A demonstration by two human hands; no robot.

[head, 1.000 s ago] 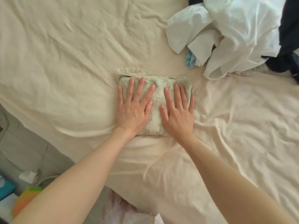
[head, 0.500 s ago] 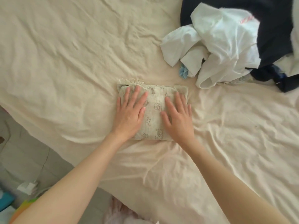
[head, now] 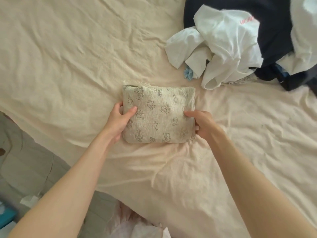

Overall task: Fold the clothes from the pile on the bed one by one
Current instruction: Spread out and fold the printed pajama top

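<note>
Folded garment [head: 158,115] on bed [head: 68,66]; pile [head: 240,48] behind, right (apart).

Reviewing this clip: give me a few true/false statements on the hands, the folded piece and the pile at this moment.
1. Both hands grip the folded printed garment by its sides. True: left hand, right hand.
2. The garment is spread out flat, unfolded. False: it is a compact folded bundle.
3. The pile of clothes lies at the upper right of the bed sheet. True.
4. The pile holds only white clothes. False: dark navy fabric is there too.
</note>
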